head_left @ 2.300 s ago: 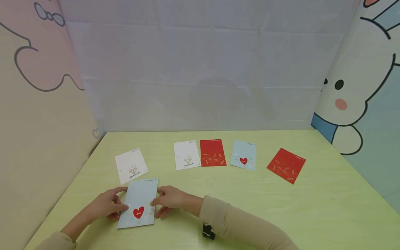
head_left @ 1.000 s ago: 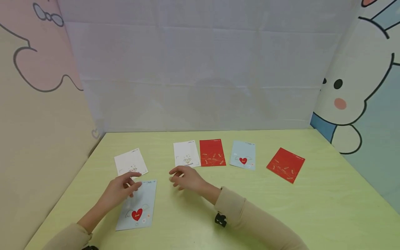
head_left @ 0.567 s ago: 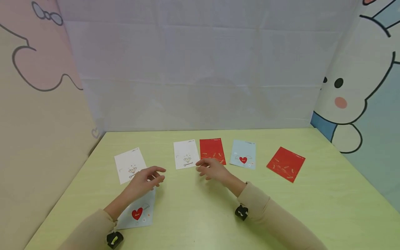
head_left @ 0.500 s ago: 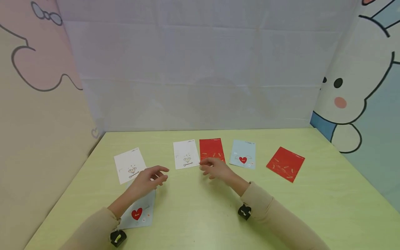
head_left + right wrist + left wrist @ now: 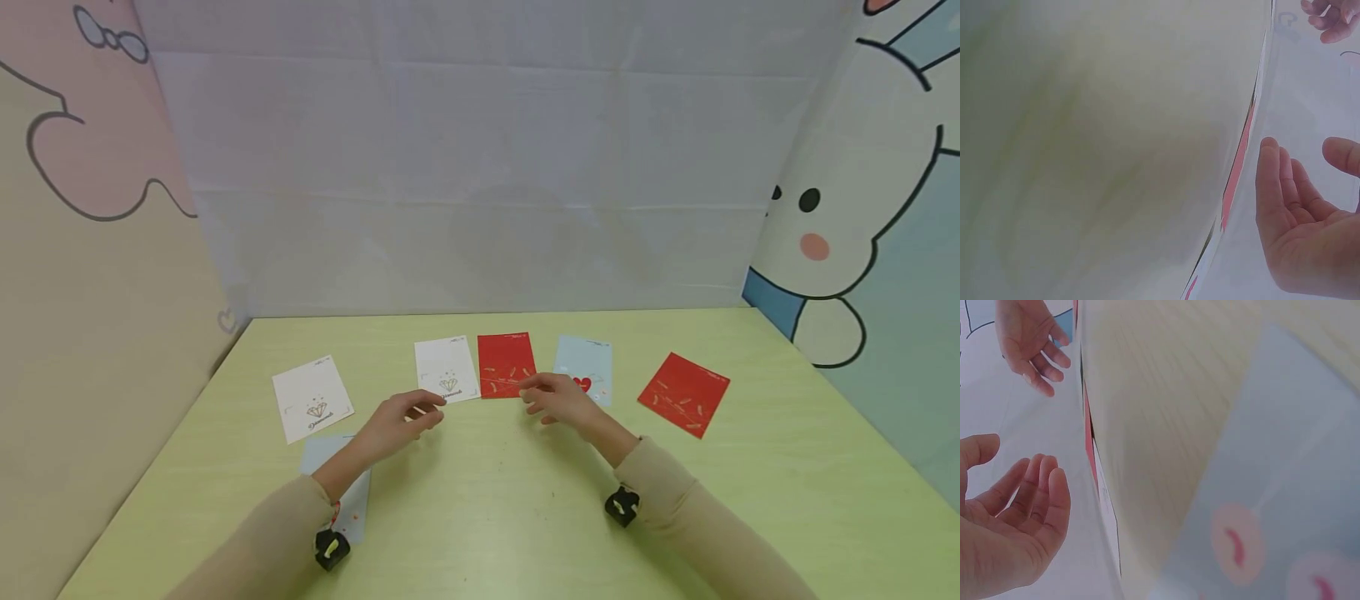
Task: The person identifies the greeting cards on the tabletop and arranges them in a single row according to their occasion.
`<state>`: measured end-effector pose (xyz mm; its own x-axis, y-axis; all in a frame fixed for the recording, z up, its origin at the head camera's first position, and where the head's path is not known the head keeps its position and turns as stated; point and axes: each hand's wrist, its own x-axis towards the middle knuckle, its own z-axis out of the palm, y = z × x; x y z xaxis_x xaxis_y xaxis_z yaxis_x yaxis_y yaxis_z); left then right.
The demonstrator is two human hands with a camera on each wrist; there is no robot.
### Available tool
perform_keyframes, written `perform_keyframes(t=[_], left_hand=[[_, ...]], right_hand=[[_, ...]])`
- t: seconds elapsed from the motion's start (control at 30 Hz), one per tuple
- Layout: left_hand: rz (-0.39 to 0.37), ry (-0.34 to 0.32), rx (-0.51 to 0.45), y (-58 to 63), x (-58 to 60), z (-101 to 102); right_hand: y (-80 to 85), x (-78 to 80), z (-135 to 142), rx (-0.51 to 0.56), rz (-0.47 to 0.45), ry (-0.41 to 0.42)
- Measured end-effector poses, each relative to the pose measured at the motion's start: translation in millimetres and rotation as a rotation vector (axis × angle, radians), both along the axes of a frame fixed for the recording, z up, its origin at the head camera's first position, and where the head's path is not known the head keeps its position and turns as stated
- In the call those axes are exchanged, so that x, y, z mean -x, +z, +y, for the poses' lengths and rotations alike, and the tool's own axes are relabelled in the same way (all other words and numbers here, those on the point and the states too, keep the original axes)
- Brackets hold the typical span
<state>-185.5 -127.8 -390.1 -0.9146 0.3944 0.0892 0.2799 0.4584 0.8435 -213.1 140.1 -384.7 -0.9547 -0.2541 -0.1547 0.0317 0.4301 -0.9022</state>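
My left hand (image 5: 396, 427) is in the air near the lower edge of the middle white card (image 5: 446, 367), fingers loosely bent and holding nothing. Under my left forearm lies a light blue card (image 5: 356, 492) with a red heart, partly hidden by the sleeve. My right hand (image 5: 564, 402), also holding nothing, hovers between the middle red card (image 5: 504, 362) and a second light blue card (image 5: 592, 354), covering part of the latter's heart. In the left wrist view a blue card (image 5: 1285, 444) shows close up, beside the relaxed left hand (image 5: 1022, 519).
Another white card (image 5: 311, 400) with a diamond print lies tilted at the left. A second red card (image 5: 684, 396) lies askew at the right. All are on a pale green table (image 5: 510, 517) backed by a white sheet (image 5: 480, 183). Each sleeve has a black wrist device (image 5: 622, 506).
Both hands have let go of the near light blue card, which stays on the table. They have risen and moved to the right; the forearm now covers part of that card.
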Motion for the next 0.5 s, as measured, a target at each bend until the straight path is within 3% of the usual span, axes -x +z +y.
perform_keyframes(t=[0.5], left_hand=[[-0.132,-0.019,-0.135,-4.1,12.2,37]], right_hand=[[2.0,9.1,31,-0.008,-0.037,-0.075]])
